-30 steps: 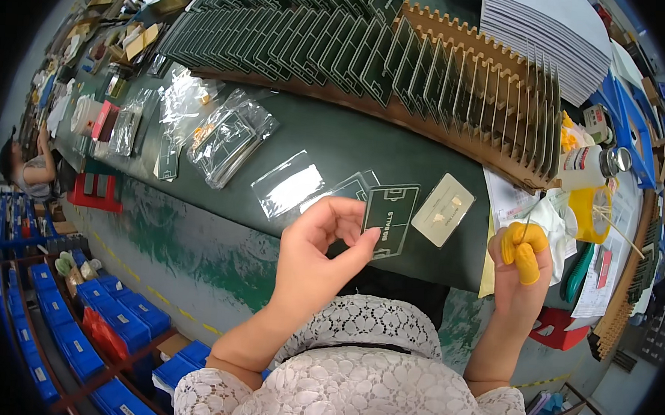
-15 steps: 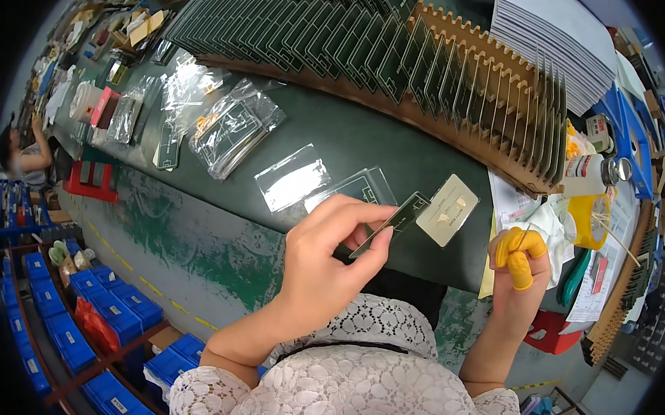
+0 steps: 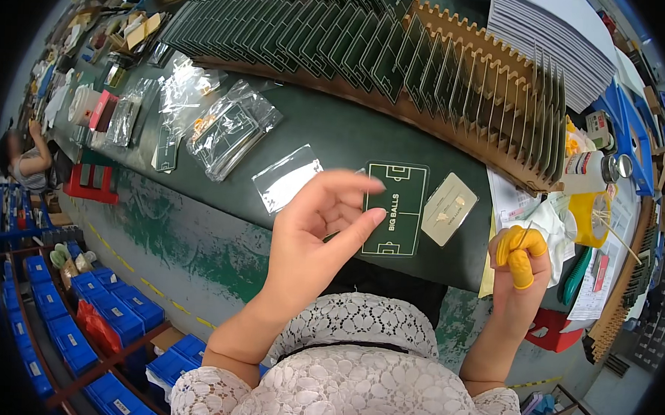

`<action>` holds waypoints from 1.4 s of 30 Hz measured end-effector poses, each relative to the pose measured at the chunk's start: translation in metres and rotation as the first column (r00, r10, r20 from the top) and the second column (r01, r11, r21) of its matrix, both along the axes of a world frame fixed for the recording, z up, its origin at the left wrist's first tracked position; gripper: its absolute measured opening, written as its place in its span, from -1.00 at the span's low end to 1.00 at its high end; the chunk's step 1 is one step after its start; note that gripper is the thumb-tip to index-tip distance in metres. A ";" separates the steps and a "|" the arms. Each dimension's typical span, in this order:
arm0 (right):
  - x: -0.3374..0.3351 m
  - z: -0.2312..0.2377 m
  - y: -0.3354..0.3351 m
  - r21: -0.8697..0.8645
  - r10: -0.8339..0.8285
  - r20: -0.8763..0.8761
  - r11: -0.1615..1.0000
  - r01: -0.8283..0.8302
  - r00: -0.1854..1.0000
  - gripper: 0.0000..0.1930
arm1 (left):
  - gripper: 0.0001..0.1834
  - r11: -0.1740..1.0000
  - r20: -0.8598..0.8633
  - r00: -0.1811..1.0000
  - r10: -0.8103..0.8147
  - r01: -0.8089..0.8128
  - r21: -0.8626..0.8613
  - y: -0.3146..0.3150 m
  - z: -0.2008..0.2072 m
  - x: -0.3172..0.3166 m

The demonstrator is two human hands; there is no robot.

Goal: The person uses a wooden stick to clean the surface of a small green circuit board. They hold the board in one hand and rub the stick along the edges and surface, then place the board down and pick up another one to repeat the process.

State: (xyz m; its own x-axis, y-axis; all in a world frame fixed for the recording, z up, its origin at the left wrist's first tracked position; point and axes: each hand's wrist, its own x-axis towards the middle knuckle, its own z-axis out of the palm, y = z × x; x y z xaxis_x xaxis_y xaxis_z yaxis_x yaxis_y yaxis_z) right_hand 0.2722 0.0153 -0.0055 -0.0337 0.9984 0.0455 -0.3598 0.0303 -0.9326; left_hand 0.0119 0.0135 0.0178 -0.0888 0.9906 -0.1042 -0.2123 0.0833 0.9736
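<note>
In the head view, the left hand (image 3: 324, 226) is pinching a dark green card (image 3: 395, 208) with white pitch lines by its left edge, its grip clamped on it, holding it upright just above the dark surface (image 3: 329, 132). Just right of the card, a beige card (image 3: 448, 208) is lying flat. Further right, the right hand (image 3: 521, 259) is wearing yellow finger cots, its grip curled together around a thin stick.

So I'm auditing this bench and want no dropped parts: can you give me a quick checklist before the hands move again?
1. Left hand touching green card: ok, fingertips at its left edge.
2. Card face visible: ok.
3. Right hand holding thin stick: ok, pinched in yellow finger cots.
4. Pale card apart from the green one: ok.
5. Empty clear bag within reach: ok.
6. Grip firmness on card: cannot tell.
</note>
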 end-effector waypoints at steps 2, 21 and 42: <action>0.001 0.001 0.000 -0.002 -0.003 0.000 1.000 0.003 1.000 -0.85 | -0.75 0.996 -0.112 0.990 -0.080 0.083 0.023 -0.001 0.000 -0.004; 0.002 0.002 0.002 -0.015 -0.015 -0.002 1.000 0.015 1.000 -0.85 | -0.75 0.858 -0.632 0.750 0.194 0.182 0.480 0.008 0.016 -0.018; -0.017 0.006 0.001 0.354 -0.271 0.808 0.933 -0.064 0.523 -0.78 | -0.86 0.931 -0.632 0.729 0.262 -0.019 0.364 -0.001 0.005 -0.007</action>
State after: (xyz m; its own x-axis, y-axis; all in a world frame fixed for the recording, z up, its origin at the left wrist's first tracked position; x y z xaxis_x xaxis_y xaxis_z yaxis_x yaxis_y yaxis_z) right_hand 0.2554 0.0167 0.0003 -0.1202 0.9300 0.3475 0.6028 0.3465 -0.7188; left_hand 0.0053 0.0124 0.0228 -0.1549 0.9256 0.3455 0.5093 -0.2249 0.8307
